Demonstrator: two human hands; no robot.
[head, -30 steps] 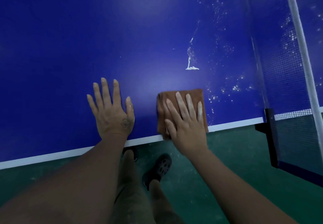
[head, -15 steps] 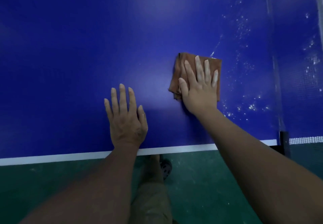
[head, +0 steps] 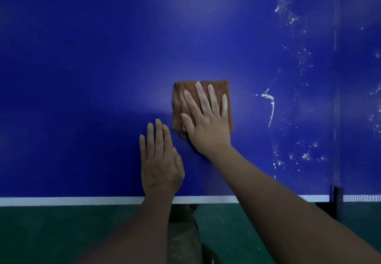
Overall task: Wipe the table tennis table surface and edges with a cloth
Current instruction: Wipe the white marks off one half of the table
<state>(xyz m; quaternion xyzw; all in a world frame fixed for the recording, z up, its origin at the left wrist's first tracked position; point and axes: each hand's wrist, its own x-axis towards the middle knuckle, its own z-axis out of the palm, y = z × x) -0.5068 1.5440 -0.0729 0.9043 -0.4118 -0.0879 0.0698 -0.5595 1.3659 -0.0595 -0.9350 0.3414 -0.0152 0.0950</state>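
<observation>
A folded brown cloth (head: 179,107) lies flat on the blue table tennis table (head: 82,78), a forearm's length in from the near edge. My right hand (head: 206,119) presses on it with straight, spread fingers and covers most of it. My left hand (head: 160,160) rests flat on the bare surface just left of and below the cloth, its fingers straight and close together. The white edge line (head: 61,200) runs along the near side. A white smear (head: 271,103) and scattered white specks (head: 305,156) mark the surface to the right of the cloth.
The net (head: 360,197) and its dark post (head: 338,200) stand at the right end of the table. Below the edge is a green floor (head: 51,233), with my legs (head: 183,239) between my arms.
My right hand slid the cloth away from the near edge, deeper onto the table. It now lies left of the white smear. My left hand stayed flat near the edge.
</observation>
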